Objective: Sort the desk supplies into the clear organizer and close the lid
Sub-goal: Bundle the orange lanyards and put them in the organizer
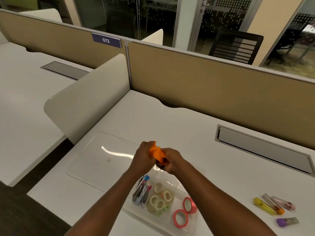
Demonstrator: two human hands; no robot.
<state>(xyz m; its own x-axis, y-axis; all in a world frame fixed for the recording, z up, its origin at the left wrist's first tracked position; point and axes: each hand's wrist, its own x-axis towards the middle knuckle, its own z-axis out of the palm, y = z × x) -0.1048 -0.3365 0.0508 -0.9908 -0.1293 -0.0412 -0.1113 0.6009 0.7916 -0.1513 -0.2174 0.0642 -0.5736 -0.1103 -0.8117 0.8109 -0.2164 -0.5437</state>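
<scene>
Fingers (144, 146) on both hands are curled tight around a small orange item (157, 153), so the left hand (143, 156) has one end and the right hand (172, 160) has the other. I can't really tell what the orange thing is since the hands cover a lot of it. They're holding it up in the air over the far end of the clear organizer (194, 225), which sits open on the white desk (170, 120) close to the near edge. Its see-through lid (102, 160) lies flat on the desk to the left. Inside the organizer, the left compartment has a bunch of little staplers (140, 191), metal with blue and pink bits. The middle one has a pile of clear tape rolls (160, 200), and the right one has two pink tape rolls (192, 209), one lying flat and one tipped up on edge. Off to the right on the desk, well apart from the organizer, there are three thin clips (274, 205) with yellow, orange and pink ends lying side by side, plus a purple-ended one (286, 221) just nearer the edge.
</scene>
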